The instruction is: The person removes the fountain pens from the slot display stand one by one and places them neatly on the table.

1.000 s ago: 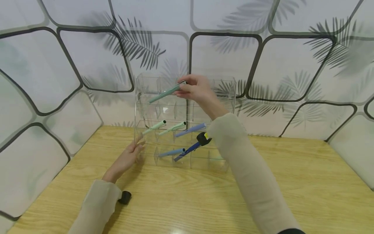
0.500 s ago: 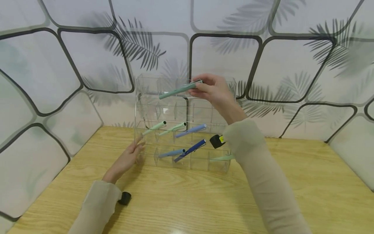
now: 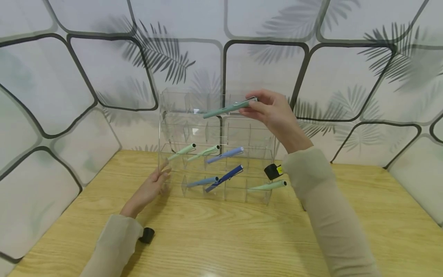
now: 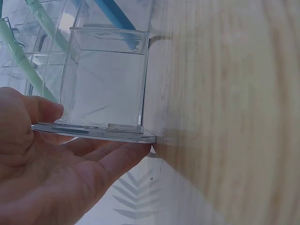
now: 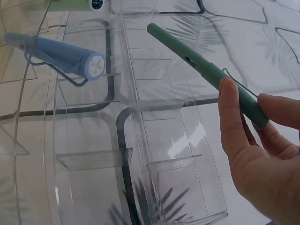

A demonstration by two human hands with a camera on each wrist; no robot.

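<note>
In the head view my right hand [image 3: 278, 115] pinches a sage-green pen [image 3: 228, 109] near its clip end. The pen slants down leftward in front of the top tier of a clear acrylic rack [image 3: 239, 134]; the right wrist view shows it apart from the compartment walls. My left hand [image 3: 149, 190] grips the rack's left side panel low down. In the left wrist view its thumb [image 4: 49, 110] is on the inner face, fingers outside. Two pale green pens [image 3: 182, 151] and a periwinkle pen [image 3: 225, 154] lean in the third tier.
The bottom tier holds a light blue pen [image 3: 203, 181], a dark blue pen [image 3: 224, 178] and a pale green pen [image 3: 268, 186] jutting out at right. The rack stands on a wood-grain table [image 3: 214, 234] before a leaf-patterned backdrop [image 3: 266, 69].
My right hand has moved rightward with the sage-green pen along the top tier. The dark blue and right-hand pale green pens are now uncovered. My left hand stays on the rack.
</note>
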